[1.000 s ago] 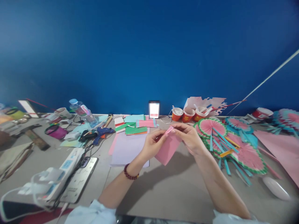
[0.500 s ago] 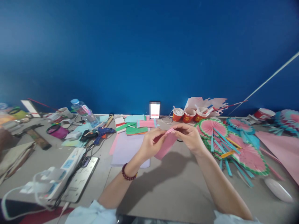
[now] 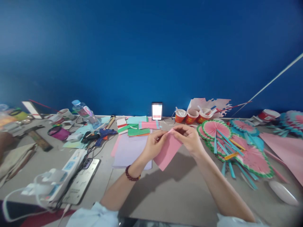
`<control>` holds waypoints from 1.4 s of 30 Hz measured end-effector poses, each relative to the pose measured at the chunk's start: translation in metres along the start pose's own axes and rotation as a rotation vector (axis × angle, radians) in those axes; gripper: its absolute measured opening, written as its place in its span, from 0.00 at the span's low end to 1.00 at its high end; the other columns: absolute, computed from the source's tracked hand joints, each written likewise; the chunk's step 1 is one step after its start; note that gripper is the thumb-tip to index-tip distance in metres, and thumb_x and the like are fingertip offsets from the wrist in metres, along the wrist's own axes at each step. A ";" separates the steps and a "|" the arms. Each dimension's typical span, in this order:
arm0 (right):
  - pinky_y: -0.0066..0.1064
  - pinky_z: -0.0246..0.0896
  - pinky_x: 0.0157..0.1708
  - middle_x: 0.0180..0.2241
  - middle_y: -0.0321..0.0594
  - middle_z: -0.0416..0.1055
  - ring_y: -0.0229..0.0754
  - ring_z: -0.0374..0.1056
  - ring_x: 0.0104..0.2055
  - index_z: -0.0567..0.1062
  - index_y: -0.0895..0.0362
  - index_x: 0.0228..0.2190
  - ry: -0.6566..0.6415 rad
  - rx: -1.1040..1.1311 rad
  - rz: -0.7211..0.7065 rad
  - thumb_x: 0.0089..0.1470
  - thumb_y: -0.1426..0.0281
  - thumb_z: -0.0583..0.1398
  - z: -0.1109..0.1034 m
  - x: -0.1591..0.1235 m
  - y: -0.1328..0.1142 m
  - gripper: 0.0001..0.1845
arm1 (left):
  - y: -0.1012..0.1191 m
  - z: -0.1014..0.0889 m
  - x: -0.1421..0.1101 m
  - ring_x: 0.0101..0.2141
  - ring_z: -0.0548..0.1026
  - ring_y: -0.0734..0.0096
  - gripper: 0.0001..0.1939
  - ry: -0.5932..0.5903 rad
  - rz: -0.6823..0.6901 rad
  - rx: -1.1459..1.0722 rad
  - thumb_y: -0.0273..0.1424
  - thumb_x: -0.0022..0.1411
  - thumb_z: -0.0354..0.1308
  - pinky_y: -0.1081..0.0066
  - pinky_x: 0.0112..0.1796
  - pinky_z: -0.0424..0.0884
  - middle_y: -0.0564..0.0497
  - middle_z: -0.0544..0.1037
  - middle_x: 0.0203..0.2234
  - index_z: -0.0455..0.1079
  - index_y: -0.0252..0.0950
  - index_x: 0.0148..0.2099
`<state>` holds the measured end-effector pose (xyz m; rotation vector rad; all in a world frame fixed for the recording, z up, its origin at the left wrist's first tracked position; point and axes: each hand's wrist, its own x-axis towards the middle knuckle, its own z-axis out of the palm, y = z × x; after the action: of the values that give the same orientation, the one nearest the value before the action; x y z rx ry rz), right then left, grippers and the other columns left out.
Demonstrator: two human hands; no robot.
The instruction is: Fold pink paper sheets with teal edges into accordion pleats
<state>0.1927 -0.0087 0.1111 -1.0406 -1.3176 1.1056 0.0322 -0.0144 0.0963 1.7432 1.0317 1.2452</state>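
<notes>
Compared with the earlier frame, the small pink paper sheet (image 3: 167, 153) has tilted so more of its flat side shows, and its bottom corner hangs lower, with both hands pretty much where they were. Going left to right: over at the left edge there's a hammer with a wooden handle (image 3: 40, 141), then a magenta mesh holder (image 3: 59, 133), with a white power strip (image 3: 68, 168) and a phone in a pale patterned case (image 3: 82, 181) lower left. Clear plastic bottle with a blue cap (image 3: 86, 114) leans behind those, blue glue gun (image 3: 104, 134) just right of it. Next up, lilac paper sheets (image 3: 130, 149) left of centre, green paper pieces (image 3: 139, 131) behind them. Left hand (image 3: 152, 146), dark red bead bracelet (image 3: 133, 173) on the wrist, has the pink sheet's top edge pinched between thumb and fingers, a bit right of centre. Right hand (image 3: 190, 140) has a narrow pinch on that same edge, right beside it, and the rest of the sheet hangs down above the grey table (image 3: 180, 195). Then some red paper cups (image 3: 191, 117) along the blue wall (image 3: 151, 56), pleated pink and green paper fans (image 3: 253, 157) at right, and a white computer mouse (image 3: 282, 191) lower right
</notes>
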 end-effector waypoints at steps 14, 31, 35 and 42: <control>0.32 0.66 0.31 0.30 0.40 0.77 0.41 0.70 0.32 0.80 0.54 0.30 -0.004 -0.027 -0.021 0.40 0.60 0.68 -0.001 -0.005 -0.002 0.14 | -0.004 -0.002 0.002 0.35 0.74 0.68 0.14 -0.010 0.193 0.073 0.35 0.66 0.50 0.70 0.36 0.68 0.46 0.79 0.35 0.75 0.36 0.42; 0.37 0.67 0.41 0.36 0.40 0.76 0.44 0.71 0.39 0.78 0.51 0.36 0.010 -0.383 -0.462 0.51 0.68 0.62 0.004 -0.022 -0.016 0.08 | -0.011 0.001 -0.002 0.39 0.77 0.66 0.13 0.063 0.418 0.120 0.29 0.66 0.49 0.67 0.41 0.72 0.43 0.79 0.40 0.71 0.39 0.49; 0.37 0.67 0.40 0.36 0.41 0.76 0.44 0.71 0.40 0.78 0.50 0.35 0.008 -0.391 -0.477 0.52 0.68 0.62 0.005 -0.023 -0.018 0.07 | -0.012 0.000 -0.003 0.42 0.77 0.65 0.15 0.052 0.428 0.129 0.28 0.66 0.49 0.66 0.43 0.72 0.43 0.79 0.42 0.71 0.40 0.51; 0.36 0.67 0.41 0.33 0.40 0.77 0.44 0.71 0.39 0.77 0.51 0.32 0.030 -0.410 -0.550 0.52 0.70 0.61 0.007 -0.025 -0.023 0.05 | -0.007 -0.001 -0.004 0.46 0.75 0.64 0.17 0.039 0.480 0.130 0.24 0.65 0.49 0.65 0.47 0.70 0.45 0.77 0.46 0.70 0.42 0.53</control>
<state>0.1871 -0.0375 0.1294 -0.8914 -1.7141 0.4141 0.0287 -0.0152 0.0886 2.1578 0.7494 1.5323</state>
